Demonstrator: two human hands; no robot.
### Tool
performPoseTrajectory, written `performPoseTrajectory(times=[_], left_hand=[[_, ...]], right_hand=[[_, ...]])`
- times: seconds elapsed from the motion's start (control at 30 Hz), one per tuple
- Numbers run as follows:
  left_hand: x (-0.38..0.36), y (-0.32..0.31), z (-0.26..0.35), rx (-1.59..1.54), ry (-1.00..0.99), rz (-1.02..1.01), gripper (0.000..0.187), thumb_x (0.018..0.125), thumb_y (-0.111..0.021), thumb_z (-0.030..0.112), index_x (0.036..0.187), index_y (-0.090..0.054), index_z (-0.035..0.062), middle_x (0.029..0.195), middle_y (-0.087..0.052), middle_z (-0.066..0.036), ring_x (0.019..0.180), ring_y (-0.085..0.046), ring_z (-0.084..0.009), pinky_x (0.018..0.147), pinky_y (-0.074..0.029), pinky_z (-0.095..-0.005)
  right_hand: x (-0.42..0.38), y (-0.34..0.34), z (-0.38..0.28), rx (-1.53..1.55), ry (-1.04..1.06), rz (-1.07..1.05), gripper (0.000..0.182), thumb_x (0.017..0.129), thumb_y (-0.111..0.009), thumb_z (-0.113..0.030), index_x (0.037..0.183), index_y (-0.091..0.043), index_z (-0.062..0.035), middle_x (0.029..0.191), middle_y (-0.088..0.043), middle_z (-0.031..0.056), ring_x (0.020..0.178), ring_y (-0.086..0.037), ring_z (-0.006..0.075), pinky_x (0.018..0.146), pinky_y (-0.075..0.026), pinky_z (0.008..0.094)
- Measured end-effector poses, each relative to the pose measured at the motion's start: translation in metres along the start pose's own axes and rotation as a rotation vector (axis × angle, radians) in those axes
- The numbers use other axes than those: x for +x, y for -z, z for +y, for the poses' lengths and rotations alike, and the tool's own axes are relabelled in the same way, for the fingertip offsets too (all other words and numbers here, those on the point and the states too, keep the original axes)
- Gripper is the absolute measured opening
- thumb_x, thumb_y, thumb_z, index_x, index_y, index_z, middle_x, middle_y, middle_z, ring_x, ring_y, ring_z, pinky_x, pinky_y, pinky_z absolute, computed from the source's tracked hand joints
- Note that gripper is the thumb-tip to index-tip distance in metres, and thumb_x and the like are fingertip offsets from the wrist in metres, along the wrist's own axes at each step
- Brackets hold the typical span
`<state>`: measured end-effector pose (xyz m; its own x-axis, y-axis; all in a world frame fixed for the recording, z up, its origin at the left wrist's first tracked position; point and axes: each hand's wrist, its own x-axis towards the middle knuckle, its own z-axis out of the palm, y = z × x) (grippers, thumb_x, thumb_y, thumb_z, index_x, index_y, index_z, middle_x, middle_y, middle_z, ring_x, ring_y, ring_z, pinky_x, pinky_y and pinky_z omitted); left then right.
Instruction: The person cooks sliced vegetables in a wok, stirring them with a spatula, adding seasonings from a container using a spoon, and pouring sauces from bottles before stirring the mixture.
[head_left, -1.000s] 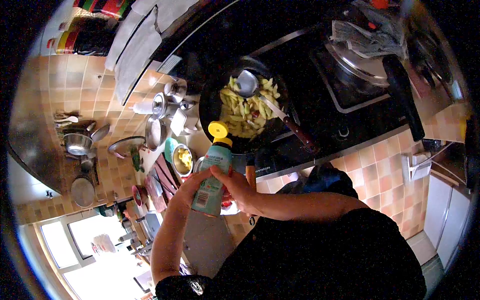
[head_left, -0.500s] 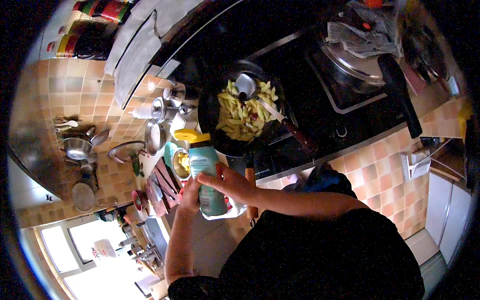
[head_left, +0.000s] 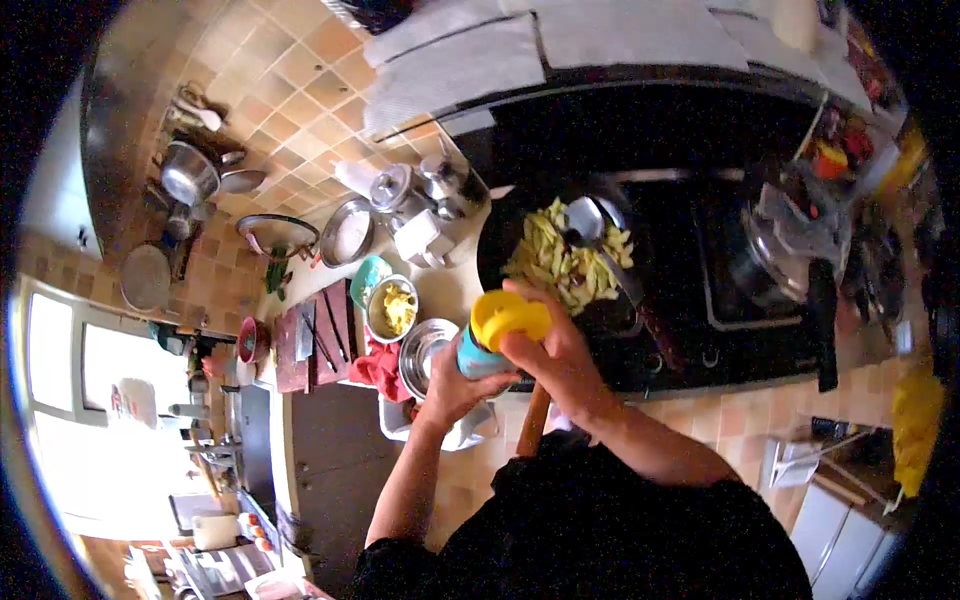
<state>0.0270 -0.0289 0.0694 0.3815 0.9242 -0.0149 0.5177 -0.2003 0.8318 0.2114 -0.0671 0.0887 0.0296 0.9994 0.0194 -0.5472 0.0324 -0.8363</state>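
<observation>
A teal container (head_left: pixel 478 357) with a yellow lid (head_left: pixel 508 318) is between my two hands, in front of the wok. My left hand (head_left: pixel 458 385) is wrapped round its body. My right hand (head_left: pixel 556 352) has its fingers on the yellow lid, which looks tilted toward the camera. Just beyond, pale green sliced pieces (head_left: pixel 560 262) lie in the dark wok on the stove, with a metal spatula (head_left: pixel 590 222) resting in them, its dark handle toward the lower right. The wok's wooden handle (head_left: pixel 535 420) points toward my body.
Left of the wok are a bowl of yellow food (head_left: pixel 399 309), an empty steel bowl (head_left: pixel 416 350), a red cloth (head_left: pixel 379 370) and a cutting board (head_left: pixel 290 350) with a knife and chopsticks. A lidded pan (head_left: pixel 770 265) stands on the right burner.
The view has turned, so the wok appears farther right. The container now tips its lid toward the camera, and my right hand has moved from its body to the lid.
</observation>
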Motion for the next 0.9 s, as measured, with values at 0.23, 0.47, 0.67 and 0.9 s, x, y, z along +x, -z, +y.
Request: performPoseTrajectory(times=[0.23, 0.47, 0.67, 0.9], left_hand=[[-0.025, 0.027, -0.005, 0.285, -0.41, 0.081, 0.056, 0.063, -0.089, 0.02, 0.11, -0.062, 0.0047, 0.088, -0.069, -0.017, 0.08, -0.069, -0.0369, 0.069, -0.054, -0.0412], [-0.037, 0.039, 0.004, 0.273, -0.433, 0.119, 0.059, 0.061, -0.089, 0.018, 0.113, -0.062, 0.0063, 0.085, -0.069, -0.015, 0.076, -0.069, -0.0342, 0.065, -0.054, -0.0412], [0.008, 0.056, 0.061, -0.338, -0.286, 0.36, 0.064, 0.07, -0.09, 0.024, 0.121, -0.059, 0.001, 0.109, -0.068, -0.011, 0.098, -0.066, -0.0203, 0.086, -0.052, -0.0338], [0.172, 0.113, 0.189, -0.575, -0.547, 0.522, 0.055, 0.094, -0.069, 0.031, 0.132, -0.044, 0.0009, 0.124, -0.058, -0.011, 0.11, -0.056, -0.0177, 0.094, -0.047, -0.0341]], right_hand=[[-0.016, -0.017, -0.008, 0.105, -0.208, -0.147, 0.067, 0.095, -0.064, -0.037, 0.142, -0.038, 0.0029, 0.127, -0.061, 0.0185, 0.118, -0.059, 0.0242, 0.106, -0.042, 0.0375], [-0.014, -0.031, -0.013, 0.111, -0.282, -0.145, 0.057, 0.095, -0.062, -0.037, 0.135, -0.045, -0.0008, 0.129, -0.061, 0.0197, 0.117, -0.059, 0.0233, 0.104, -0.044, 0.0374], [-0.017, -0.021, -0.059, -0.16, 0.447, -0.007, 0.079, 0.098, -0.044, -0.061, 0.149, -0.03, -0.002, 0.146, -0.046, 0.0199, 0.137, -0.044, 0.0312, 0.116, -0.028, 0.0462], [-0.073, 0.08, -0.062, -0.806, 0.588, 0.481, 0.057, 0.1, -0.048, -0.034, 0.141, -0.038, 0.0046, 0.131, -0.053, 0.0221, 0.131, -0.047, 0.0319, 0.111, -0.033, 0.046]])
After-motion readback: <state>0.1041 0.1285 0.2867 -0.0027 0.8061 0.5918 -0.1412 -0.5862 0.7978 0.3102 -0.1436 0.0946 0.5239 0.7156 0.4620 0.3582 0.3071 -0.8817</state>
